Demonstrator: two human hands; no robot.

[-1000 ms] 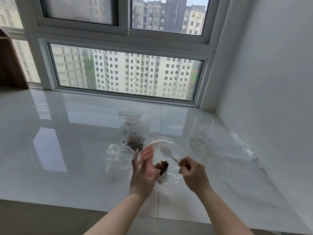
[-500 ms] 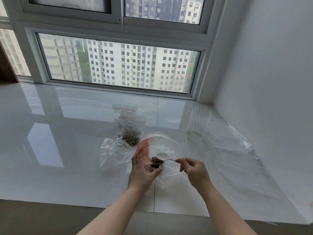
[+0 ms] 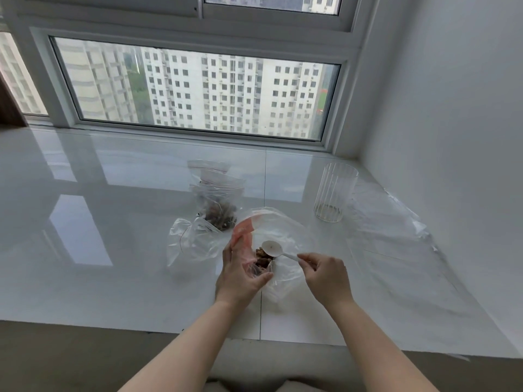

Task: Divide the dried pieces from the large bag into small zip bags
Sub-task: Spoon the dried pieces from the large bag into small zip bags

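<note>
My left hand [image 3: 242, 274] grips the open mouth of a clear large bag [image 3: 285, 236] lying on the white sill. Brown dried pieces [image 3: 263, 257] show inside it, right by my fingers. My right hand [image 3: 325, 274] pinches the handle of a white plastic spoon [image 3: 271, 248], whose empty bowl sits just above the pieces inside the bag's mouth. Behind, several small zip bags [image 3: 219, 202] with red seal lines lean together, one holding dark dried pieces. An empty small zip bag [image 3: 192, 244] lies to the left of my left hand.
A ribbed clear glass [image 3: 334, 193] stands at the back right, with a little residue at its bottom. A large sheet of clear plastic [image 3: 396, 250] lies flat along the right wall. The window frame [image 3: 198, 137] closes the far side of the sill.
The spoon dipped into the dried pieces half a second ago and has come up again, its bowl empty. My left hand has stayed on the bag's mouth.
</note>
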